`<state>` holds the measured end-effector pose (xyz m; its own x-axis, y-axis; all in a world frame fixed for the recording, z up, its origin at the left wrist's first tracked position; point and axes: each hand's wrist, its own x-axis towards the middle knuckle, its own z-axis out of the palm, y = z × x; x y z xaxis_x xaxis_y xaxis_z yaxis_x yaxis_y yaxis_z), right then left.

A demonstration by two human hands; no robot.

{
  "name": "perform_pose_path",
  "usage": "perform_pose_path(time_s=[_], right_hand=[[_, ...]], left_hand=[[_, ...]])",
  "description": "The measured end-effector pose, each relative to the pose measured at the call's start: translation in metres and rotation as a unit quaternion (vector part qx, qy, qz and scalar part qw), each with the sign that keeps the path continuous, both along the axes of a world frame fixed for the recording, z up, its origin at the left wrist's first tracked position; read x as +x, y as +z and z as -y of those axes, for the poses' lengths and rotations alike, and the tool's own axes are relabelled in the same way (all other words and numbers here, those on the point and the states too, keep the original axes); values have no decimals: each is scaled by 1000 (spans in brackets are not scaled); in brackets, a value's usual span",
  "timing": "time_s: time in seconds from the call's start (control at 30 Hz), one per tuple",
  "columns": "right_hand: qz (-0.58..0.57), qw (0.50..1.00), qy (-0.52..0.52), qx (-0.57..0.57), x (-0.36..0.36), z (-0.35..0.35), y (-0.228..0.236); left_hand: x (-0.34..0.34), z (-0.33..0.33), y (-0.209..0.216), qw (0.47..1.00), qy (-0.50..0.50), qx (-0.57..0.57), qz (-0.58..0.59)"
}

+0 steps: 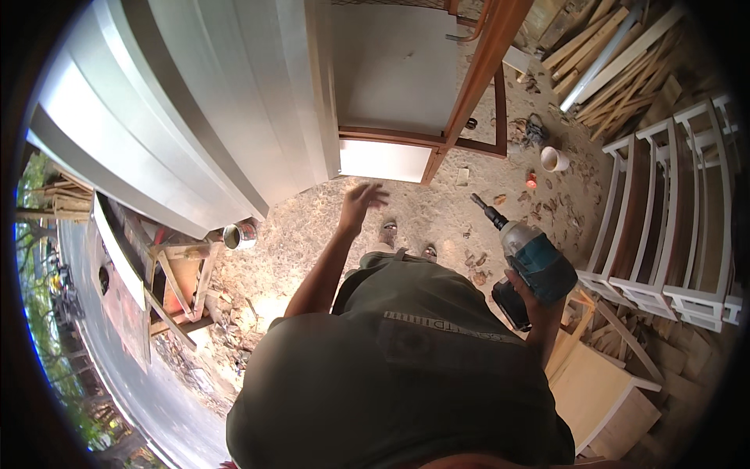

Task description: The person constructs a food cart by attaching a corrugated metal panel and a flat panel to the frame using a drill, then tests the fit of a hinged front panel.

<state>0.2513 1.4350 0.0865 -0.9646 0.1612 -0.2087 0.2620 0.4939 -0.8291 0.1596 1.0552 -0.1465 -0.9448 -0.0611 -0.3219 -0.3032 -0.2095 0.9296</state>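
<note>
R hand (522,288) part-lost behind the drill (539,262), L hand (361,206) fingers gone blurry!
And here we are: the trigger's out of sight, the drill's tip (476,198) too sm. to ID, and the shirt (328,383) hides all but pts of the feet (389,227) before the btm edge chops it off. Out R, white frames (664,203) run into the dk rim; up top, the timber pile (617,66) and wood-framed cabinet (394,74) get cropped too, ditto the metal sheeting (226,86) up L. Far L, trees (47,328) are a smear; the sm. red thing (531,180), can't tell what.
</note>
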Motion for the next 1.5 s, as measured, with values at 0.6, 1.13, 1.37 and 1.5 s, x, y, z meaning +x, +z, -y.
perform_pose_path(time_s=[0.6, 1.13, 1.37, 1.5], right_hand=[[-100, 899, 420, -68, -9, 109, -40], [-204, 854, 475, -67, 59, 427, -33], [-49, 921, 335, -193, 88, 506, 22], [-29, 928, 277, -248, 93, 540, 61]], left_hand=[[352, 79, -129, 901, 350, -20, 257], [438, 378, -86, 899, 365, -170, 170], [382, 522, 7, 920, 356, -163, 23], [319, 584, 34, 920, 333, -201, -33]])
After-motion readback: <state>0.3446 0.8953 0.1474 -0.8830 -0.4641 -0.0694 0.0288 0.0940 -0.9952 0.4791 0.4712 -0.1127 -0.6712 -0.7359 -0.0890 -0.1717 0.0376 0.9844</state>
